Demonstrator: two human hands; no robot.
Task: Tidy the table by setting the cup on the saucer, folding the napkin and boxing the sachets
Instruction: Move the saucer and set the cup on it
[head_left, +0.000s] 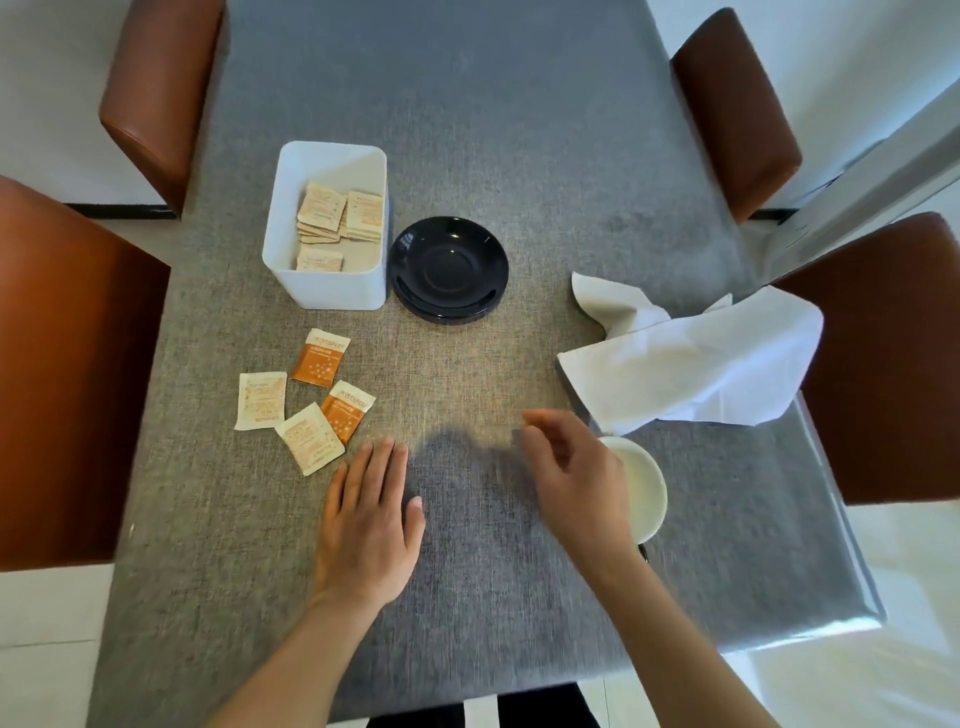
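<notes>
A dark saucer (449, 270) sits mid-table, right of a white box (327, 291) that holds several sachets. Several loose sachets (304, 402), orange and cream, lie on the cloth in front of the box. A white cup (644, 488) stands near the right, partly hidden behind my right hand (571, 467), which hovers beside it with fingers curled and apart, holding nothing. My left hand (366, 519) lies flat on the table just below the loose sachets. A crumpled white napkin (696, 358) spreads over the right edge.
The grey tablecloth (493, 130) covers a long table. Brown chairs stand on both sides: two at left (67, 364), two at right (883, 364). The table's near edge is below my forearms.
</notes>
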